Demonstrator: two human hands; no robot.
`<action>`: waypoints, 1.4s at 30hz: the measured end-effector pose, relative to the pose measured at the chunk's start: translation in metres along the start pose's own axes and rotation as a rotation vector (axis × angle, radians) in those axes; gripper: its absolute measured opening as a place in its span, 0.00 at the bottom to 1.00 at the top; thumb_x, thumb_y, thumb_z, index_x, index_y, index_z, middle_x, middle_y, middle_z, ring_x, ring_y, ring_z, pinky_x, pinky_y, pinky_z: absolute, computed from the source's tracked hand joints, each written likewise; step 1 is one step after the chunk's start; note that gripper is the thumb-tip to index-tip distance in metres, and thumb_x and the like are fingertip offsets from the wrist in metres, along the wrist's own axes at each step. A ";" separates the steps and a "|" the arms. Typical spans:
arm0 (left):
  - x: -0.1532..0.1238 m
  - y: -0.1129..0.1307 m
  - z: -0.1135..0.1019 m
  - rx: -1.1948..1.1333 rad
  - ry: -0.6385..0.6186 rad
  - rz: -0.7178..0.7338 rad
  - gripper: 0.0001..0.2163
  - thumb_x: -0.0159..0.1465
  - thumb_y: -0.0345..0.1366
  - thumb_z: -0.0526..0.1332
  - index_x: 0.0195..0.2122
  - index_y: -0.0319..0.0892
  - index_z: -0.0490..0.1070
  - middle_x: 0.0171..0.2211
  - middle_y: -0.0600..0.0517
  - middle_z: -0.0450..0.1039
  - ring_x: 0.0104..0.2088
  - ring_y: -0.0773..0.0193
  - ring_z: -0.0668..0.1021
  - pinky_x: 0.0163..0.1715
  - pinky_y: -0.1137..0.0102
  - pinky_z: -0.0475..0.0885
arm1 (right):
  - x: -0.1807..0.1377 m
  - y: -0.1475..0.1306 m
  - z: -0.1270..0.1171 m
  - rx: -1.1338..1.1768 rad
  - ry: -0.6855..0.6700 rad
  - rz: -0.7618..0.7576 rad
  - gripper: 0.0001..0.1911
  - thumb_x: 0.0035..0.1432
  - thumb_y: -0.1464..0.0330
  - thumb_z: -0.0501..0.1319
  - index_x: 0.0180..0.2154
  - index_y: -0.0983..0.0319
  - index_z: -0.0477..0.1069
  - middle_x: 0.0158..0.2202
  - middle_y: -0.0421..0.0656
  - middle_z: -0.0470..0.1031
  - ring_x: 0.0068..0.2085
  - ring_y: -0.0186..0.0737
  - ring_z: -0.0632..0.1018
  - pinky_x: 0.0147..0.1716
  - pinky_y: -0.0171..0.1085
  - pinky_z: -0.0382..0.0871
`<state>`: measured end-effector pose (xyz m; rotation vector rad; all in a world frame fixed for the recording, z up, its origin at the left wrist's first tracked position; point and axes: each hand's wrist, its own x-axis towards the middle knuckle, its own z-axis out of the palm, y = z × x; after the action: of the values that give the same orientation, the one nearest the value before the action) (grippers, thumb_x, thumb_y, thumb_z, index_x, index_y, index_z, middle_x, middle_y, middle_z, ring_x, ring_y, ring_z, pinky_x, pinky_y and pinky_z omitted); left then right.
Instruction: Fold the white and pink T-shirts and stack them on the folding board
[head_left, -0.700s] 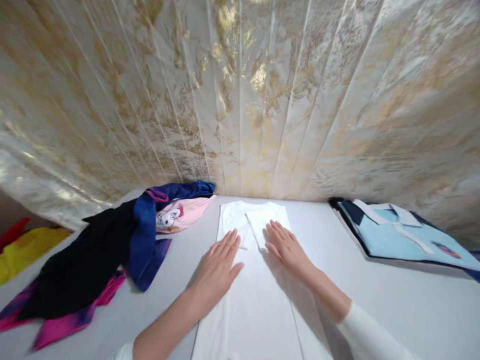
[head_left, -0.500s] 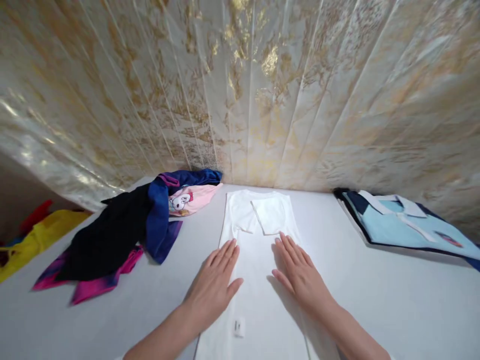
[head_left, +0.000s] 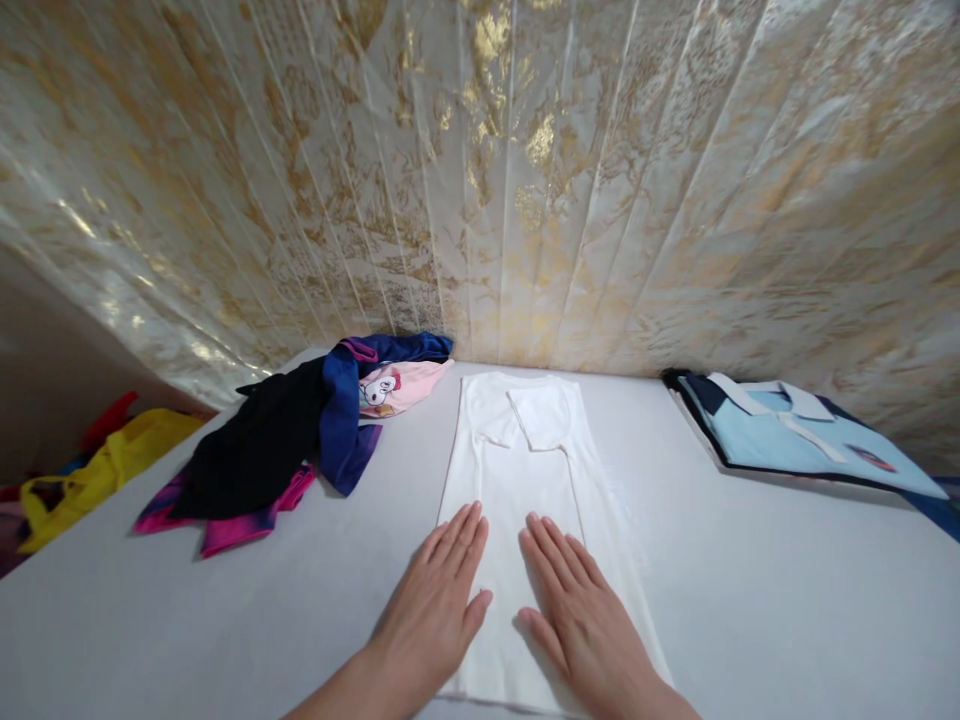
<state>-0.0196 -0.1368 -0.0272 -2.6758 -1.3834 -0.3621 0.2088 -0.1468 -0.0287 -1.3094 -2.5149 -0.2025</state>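
While both hands lie flat with fingers spread, the left hand [head_left: 431, 620] and right hand [head_left: 581, 625] press the near end of a white shirt [head_left: 525, 470] on a pale table [head_left: 750, 580]. Behind stands a gold-marbled wall [head_left: 525, 180]; a clothes pile [head_left: 300, 430] lies left, a folded blue shirt [head_left: 787, 435] right.

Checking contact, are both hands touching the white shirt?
Touching. The head view shows the left hand and right hand lying flat on the white shirt.
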 end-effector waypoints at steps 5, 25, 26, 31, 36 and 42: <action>0.002 -0.002 -0.006 -0.042 0.007 0.021 0.27 0.69 0.38 0.52 0.67 0.35 0.48 0.68 0.40 0.49 0.67 0.54 0.54 0.61 0.58 0.56 | -0.001 -0.004 0.003 0.023 -0.002 0.005 0.36 0.66 0.60 0.54 0.68 0.66 0.44 0.68 0.54 0.52 0.68 0.53 0.55 0.60 0.51 0.60; -0.015 0.033 -0.029 -0.459 0.081 0.288 0.04 0.66 0.29 0.56 0.34 0.43 0.66 0.34 0.53 0.71 0.35 0.62 0.70 0.38 0.68 0.65 | -0.032 0.000 -0.045 0.691 -0.255 -0.035 0.10 0.51 0.77 0.61 0.36 0.60 0.67 0.39 0.44 0.71 0.41 0.41 0.70 0.41 0.39 0.66; -0.016 0.033 -0.030 -0.459 0.089 0.303 0.05 0.67 0.30 0.55 0.33 0.43 0.66 0.34 0.53 0.71 0.34 0.63 0.70 0.37 0.68 0.65 | -0.031 0.000 -0.046 0.697 -0.232 -0.043 0.09 0.52 0.77 0.60 0.35 0.60 0.67 0.39 0.43 0.71 0.41 0.40 0.70 0.41 0.39 0.66; -0.018 0.032 -0.031 -0.414 0.070 0.361 0.07 0.68 0.29 0.54 0.31 0.42 0.66 0.34 0.53 0.71 0.35 0.64 0.70 0.37 0.68 0.65 | -0.031 0.001 -0.045 0.686 -0.166 -0.105 0.10 0.53 0.79 0.56 0.32 0.59 0.66 0.35 0.41 0.74 0.38 0.38 0.72 0.39 0.37 0.66; -0.022 0.031 -0.018 -0.402 0.124 0.399 0.06 0.67 0.34 0.59 0.31 0.43 0.66 0.34 0.54 0.70 0.35 0.64 0.70 0.37 0.68 0.65 | -0.035 0.000 -0.033 0.569 -0.123 -0.211 0.06 0.57 0.73 0.57 0.28 0.59 0.66 0.31 0.39 0.74 0.34 0.36 0.72 0.37 0.37 0.64; -0.041 0.009 -0.026 -0.463 0.113 0.250 0.08 0.69 0.32 0.50 0.40 0.44 0.68 0.43 0.49 0.71 0.42 0.62 0.73 0.43 0.69 0.69 | -0.035 0.013 -0.051 0.563 -0.085 -0.100 0.08 0.65 0.68 0.52 0.36 0.58 0.69 0.38 0.45 0.73 0.38 0.40 0.73 0.37 0.38 0.69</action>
<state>-0.0390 -0.1797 -0.0122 -3.0795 -1.0136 -0.8846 0.2479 -0.1796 0.0085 -0.9769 -2.4412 0.5142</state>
